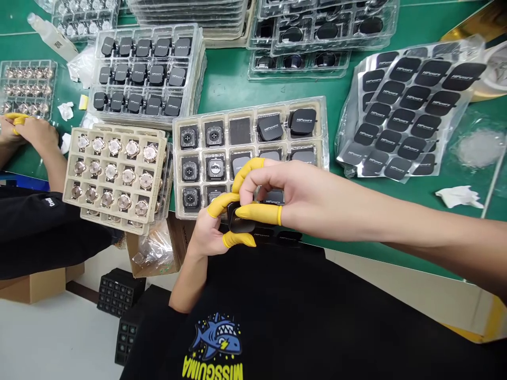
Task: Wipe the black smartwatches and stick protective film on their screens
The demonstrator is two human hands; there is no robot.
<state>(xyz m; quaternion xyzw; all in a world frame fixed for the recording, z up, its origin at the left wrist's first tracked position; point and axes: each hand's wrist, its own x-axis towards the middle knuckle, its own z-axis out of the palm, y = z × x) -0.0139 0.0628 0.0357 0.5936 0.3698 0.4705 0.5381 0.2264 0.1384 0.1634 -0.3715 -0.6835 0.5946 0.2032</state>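
Note:
Between my hands is a black square watch piece (242, 224), in front of a beige tray (322, 134). My left hand (216, 227), with yellow finger covers on, grips the piece from its left side and below. Over its top face lies a yellow-covered finger of my right hand (277, 195); the fingers are curled together and partly hide the piece. Several dark square watch pieces sit in the tray's compartments, some with sensor backs showing at the left, others with black labelled covers. One top-row compartment (240, 131) shows only a flat dark bottom.
Beige trays of round watches (113, 171) stand at left, below a stack of clear trays (146, 74). Sheets of black labels (400, 113) lie at right. Trays of round black pieces (327, 31) are at the back. A co-worker's hands (29, 129) show at far left.

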